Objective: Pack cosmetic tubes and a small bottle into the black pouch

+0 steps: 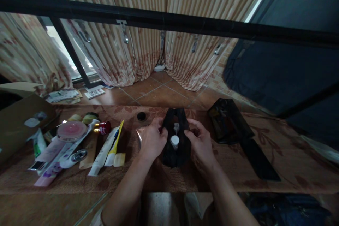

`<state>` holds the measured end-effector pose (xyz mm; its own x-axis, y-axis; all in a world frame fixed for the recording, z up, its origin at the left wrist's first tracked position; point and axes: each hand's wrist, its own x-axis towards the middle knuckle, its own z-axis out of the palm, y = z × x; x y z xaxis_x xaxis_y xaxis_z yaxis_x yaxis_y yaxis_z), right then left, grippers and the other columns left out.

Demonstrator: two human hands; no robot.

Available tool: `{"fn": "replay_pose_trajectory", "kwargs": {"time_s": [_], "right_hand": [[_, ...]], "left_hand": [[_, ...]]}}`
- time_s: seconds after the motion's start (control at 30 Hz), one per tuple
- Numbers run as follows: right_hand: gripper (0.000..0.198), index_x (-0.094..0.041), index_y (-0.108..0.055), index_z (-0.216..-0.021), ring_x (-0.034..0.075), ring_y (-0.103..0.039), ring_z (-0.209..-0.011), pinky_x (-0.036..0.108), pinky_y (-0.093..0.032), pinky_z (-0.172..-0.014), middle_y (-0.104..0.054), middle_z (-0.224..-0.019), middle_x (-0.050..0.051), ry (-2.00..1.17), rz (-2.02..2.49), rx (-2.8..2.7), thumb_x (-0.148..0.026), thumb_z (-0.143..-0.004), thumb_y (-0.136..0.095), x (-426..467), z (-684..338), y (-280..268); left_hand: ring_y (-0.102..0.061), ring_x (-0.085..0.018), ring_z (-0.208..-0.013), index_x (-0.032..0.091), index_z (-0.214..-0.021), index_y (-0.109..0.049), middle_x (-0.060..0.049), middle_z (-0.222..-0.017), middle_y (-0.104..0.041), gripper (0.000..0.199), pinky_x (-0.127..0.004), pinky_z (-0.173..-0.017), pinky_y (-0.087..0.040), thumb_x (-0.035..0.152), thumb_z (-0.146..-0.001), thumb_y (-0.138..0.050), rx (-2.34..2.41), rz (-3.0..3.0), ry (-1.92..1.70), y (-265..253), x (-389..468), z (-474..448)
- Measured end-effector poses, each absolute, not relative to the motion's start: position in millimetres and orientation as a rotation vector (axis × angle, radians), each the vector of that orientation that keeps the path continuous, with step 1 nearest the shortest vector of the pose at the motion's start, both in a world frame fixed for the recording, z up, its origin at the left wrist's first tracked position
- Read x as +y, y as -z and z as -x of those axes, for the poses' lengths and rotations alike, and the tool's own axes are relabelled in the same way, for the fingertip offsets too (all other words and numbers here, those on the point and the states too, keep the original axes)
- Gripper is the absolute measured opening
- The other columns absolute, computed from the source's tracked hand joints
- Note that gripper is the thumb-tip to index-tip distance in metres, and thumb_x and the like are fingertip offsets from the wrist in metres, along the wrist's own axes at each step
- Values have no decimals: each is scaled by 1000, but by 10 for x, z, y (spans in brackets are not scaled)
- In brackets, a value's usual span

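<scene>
Black pouch point(183, 152) lies lengthwise away from the body. Left hand point(153, 137) and right hand point(200, 141) pinch opposite edges, white-capped container point(174, 141) roughly midway.

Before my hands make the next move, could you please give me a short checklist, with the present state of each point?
1. Left hand gripping the black bag at its left edge: ok.
2. Right hand gripping the opposite edge: ok.
3. White-capped container lying fully inside the bag: cannot tell; it shows between the hands, against the black material.
4. Left hand well away from other things: not ok; a shiny packet lies right by it.
5. Second black bag apart from the right hand: ok, it lies further right.
</scene>
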<state>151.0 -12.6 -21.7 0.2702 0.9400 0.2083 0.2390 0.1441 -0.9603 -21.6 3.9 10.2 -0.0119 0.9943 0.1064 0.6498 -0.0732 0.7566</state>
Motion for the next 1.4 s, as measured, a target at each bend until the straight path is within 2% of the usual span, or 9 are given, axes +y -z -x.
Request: {"fn": "replay_pose_trajectory", "kwargs": {"time_s": [0.1,0.2,0.33,0.4,0.53,0.67,1.03,1.3,1.4], "right_hand": [[41,-22,-66,-116,15,-56,-59,26,-44,-52,-69,-80,1,-812,1368,-1160,-27,-75,-66,-121,-1527,243],[42,-22,-65,-117,16,-59,-62,27,-47,-56,-72,-91,3,-780,1370,-1181,-26,-75,-64,-113,-1542,265],[41,-22,-65,-115,17,-64,-70,29,-50,-60,-73,-103,5,-746,1334,-1201,-25,-74,-64,-105,-1540,270],[40,-22,-65,-114,19,-66,-75,30,-51,-63,-72,-106,5,-733,1320,-1203,-24,-74,-63,-108,-1532,256],[39,-22,-66,-113,19,-66,-76,32,-52,-66,-73,-105,5,-740,1338,-1191,-24,-74,-63,-121,-1514,219],[40,-22,-67,-113,22,-68,-83,34,-53,-69,-73,-108,6,-753,1321,-1188,-24,-74,-64,-125,-1501,200],[38,-23,-66,-113,23,-69,-91,33,-53,-72,-73,-106,6,-747,1296,-1207,-23,-75,-63,-116,-1505,223],[38,-23,-68,-112,16,-61,-69,29,-48,-63,-71,-97,4,-725,1321,-1207,-23,-75,-62,-109,-1520,259],[36,-23,-70,-110,15,-59,-68,29,-47,-62,-70,-93,3,-723,1326,-1221,-22,-75,-61,-115,-1530,266]], "left_hand": [[-65,-18,-69,23,-110,-60,1,-76,-69,30,-30,-69,-44,16,-81,-53,1746,-1787,-881,-121,26,221],[-66,-18,-72,24,-109,-60,1,-79,-68,31,-30,-71,-45,13,-80,-53,1744,-1790,-907,-95,23,224],[-66,-18,-85,24,-104,-61,-2,-96,-68,34,-30,-75,-47,6,-77,-51,1663,-1815,-1038,-22,44,227],[-65,-18,-85,23,-103,-61,-4,-101,-67,35,-31,-75,-48,5,-76,-51,1654,-1821,-1056,-2,51,227],[-64,-17,-80,22,-99,-64,-4,-100,-64,31,-33,-78,-50,5,-78,-49,1608,-1841,-1030,-3,51,222],[-65,-19,-88,20,-94,-67,-5,-101,-64,29,-35,-86,-50,5,-80,-46,1546,-1866,-985,-12,48,213],[-66,-21,-101,19,-102,-68,-7,-109,-65,34,-38,-97,-49,4,-81,-46,1509,-1886,-986,13,52,201],[-66,-21,-99,20,-104,-68,-7,-110,-66,33,-38,-95,-50,6,-83,-46,1498,-1888,-985,3,45,197],[-67,-20,-98,19,-105,-67,-7,-111,-65,31,-37,-93,-51,8,-86,-46,1496,-1879,-986,9,44,196]]}}
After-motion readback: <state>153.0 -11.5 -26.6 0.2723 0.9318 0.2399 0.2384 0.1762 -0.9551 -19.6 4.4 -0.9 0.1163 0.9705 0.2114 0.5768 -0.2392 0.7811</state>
